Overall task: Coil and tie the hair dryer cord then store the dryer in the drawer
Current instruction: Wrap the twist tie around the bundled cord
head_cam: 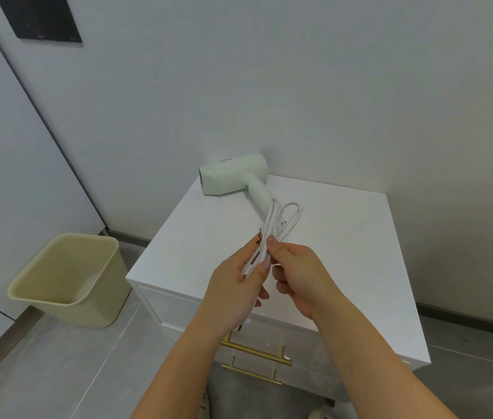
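One hair dryer (233, 173), pale green, lies on its side at the far left corner of the white tabletop (345, 237), close to the wall. Its barrel runs left to right with the nozzle pointing left, and its handle slants down and to the right toward the person. One white cord (272, 225) leaves the end of that handle, gathered into a long bundle of several strands running from the handle down toward the hands, with a loop spilling out to the right onto the tabletop. Two hands are on it: the left hand (236, 285) is closed around the near end of the bundle, thumb pressing the strands, and the right hand (299, 276) pinches the same bundle just beside it, fingers curled in. Below the tabletop edge, two gold bar handles (257, 355) mark the drawer fronts, both shut. One beige bin (70, 279) stands on the floor to the left, well apart from the dryer.
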